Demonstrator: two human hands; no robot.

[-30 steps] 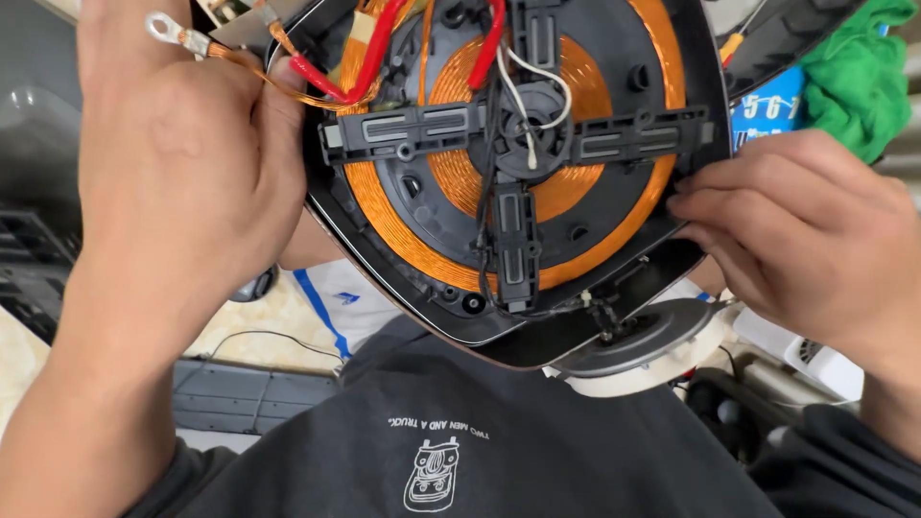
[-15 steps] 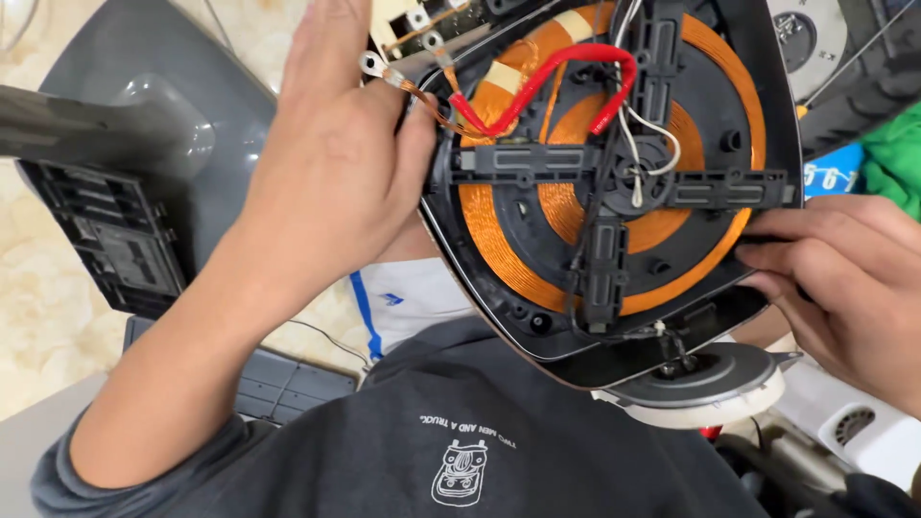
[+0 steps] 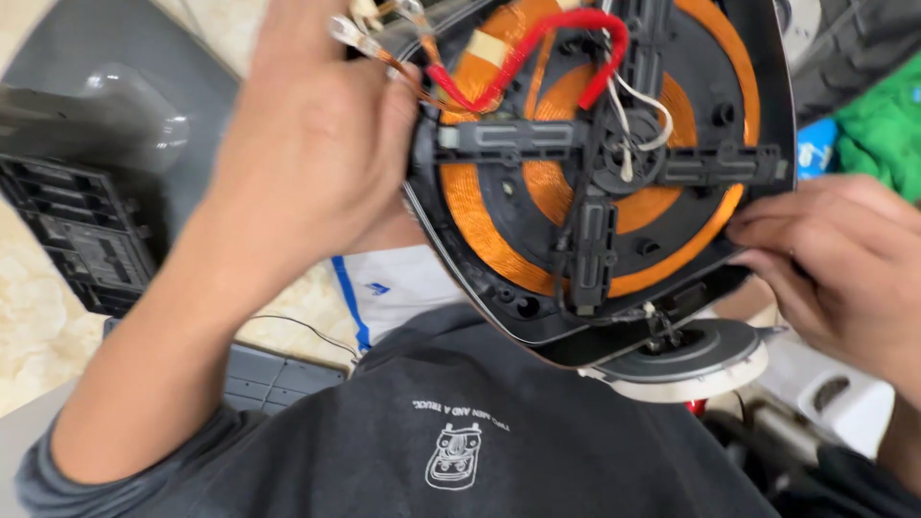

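**Head view: both hands on opened induction cooker base**

Around the work: grey plastic housing point(image 3: 86, 125) at left with a black vented panel point(image 3: 82, 240) below it, green cloth point(image 3: 887, 129) at upper right, white round fan part point(image 3: 691, 360) just beneath the base, dark sweatshirt point(image 3: 460, 432) filling the bottom. Nothing between camera and coil except the black cross bracket point(image 3: 595, 163) and a red wire point(image 3: 537, 48) looped over it.

Against half a second earlier: base larger and higher in view, left forearm swung further across the grey housing, grip on both sides unchanged.

Induction cooker base point(image 3: 758, 86) held upright between the hands, copper coil point(image 3: 480, 211) facing the camera. Left hand point(image 3: 317, 144) wrapped over the left edge, fingers curled behind, touching orange leads with ring terminals point(image 3: 360, 34). Right hand point(image 3: 835, 259) at the lower right rim, fingertips pressed together, pinching that edge.
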